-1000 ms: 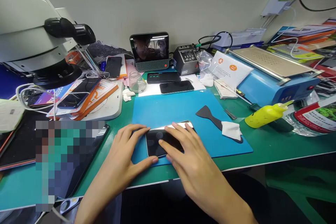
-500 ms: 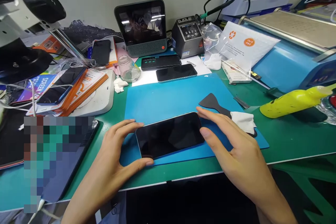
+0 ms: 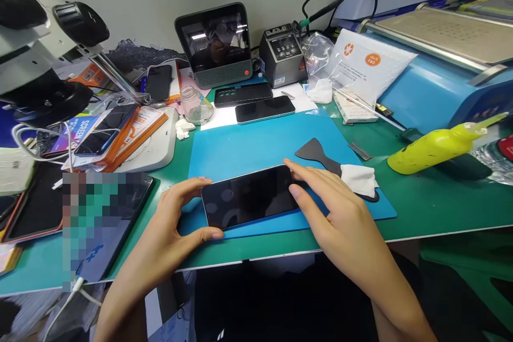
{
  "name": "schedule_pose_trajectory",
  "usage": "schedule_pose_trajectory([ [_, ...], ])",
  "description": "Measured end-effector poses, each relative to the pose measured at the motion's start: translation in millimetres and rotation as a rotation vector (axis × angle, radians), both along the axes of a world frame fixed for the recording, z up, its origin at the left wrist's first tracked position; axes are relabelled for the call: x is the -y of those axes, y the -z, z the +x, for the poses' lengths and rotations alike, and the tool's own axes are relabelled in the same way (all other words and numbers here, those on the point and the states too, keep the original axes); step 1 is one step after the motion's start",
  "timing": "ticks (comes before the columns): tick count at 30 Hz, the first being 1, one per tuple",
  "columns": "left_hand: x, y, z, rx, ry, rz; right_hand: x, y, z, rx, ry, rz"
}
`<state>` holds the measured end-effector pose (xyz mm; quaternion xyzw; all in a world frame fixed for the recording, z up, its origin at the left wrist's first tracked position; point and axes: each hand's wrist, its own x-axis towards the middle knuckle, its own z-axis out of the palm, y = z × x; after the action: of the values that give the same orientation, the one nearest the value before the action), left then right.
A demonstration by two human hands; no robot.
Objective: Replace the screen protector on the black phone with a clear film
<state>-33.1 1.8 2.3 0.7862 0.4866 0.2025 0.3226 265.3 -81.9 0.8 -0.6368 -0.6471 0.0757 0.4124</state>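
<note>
A smartphone [image 3: 248, 197] with a dark screen lies face up, slightly slanted, on a blue mat [image 3: 236, 144]. My left hand [image 3: 164, 224] grips its left end, fingertips at the far corner and thumb at the near one. At the opposite end, my right hand [image 3: 340, 214] has its thumb and forefinger against the edge. Faint round pale spots show on the screen. Right of the phone, a dark grey scraper [image 3: 312, 150] rests on the mat, with a white cloth [image 3: 358, 179] over its handle.
Behind the mat are another phone [image 3: 264, 110], a glass jar [image 3: 196, 106], a display [image 3: 216, 43] and a control box [image 3: 282, 56]. A yellow bottle [image 3: 430, 149] lies at right, near a blue machine [image 3: 436, 99]. Microscope [image 3: 52, 59] and tablet [image 3: 116, 230] occupy the left.
The view has shifted a little, so the bench things sit somewhat differently in the picture. Both hands stay at the phone's ends. Pale spots now show on its screen.
</note>
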Motion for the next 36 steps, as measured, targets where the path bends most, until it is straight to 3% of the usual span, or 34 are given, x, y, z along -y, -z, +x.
schedule_pose_trajectory([
  [13, 0, -4.4, 3, -0.006, -0.039, -0.104, 2, 2.6, 3, -0.058, -0.039, 0.011],
  [36, 1, -9.8, 8, 0.041, 0.004, 0.024, -1, 2.4, 1, -0.066, -0.003, -0.032],
])
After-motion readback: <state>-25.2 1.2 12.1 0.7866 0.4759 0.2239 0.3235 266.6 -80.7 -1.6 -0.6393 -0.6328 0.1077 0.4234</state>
